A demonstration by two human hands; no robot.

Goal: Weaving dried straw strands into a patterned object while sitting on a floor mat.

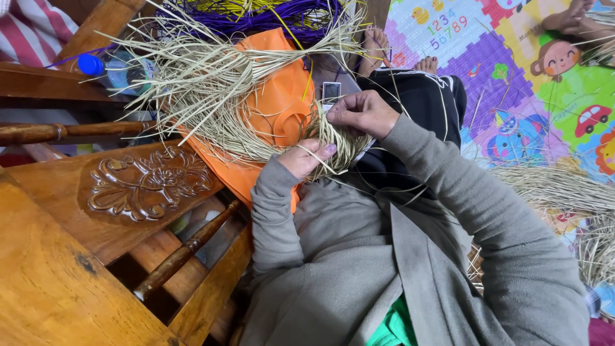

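Dry straw strands (224,96) between both hands

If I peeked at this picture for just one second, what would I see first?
Probably the big fan of pale straw strands bursting out at the top middle, with the left hand and right hand pinching a woven bunch of it at the centre. An orange bag glows bright behind the straw. At the top right lies a colourful play mat with cartoon animals, and a carved wooden chair fills the left.
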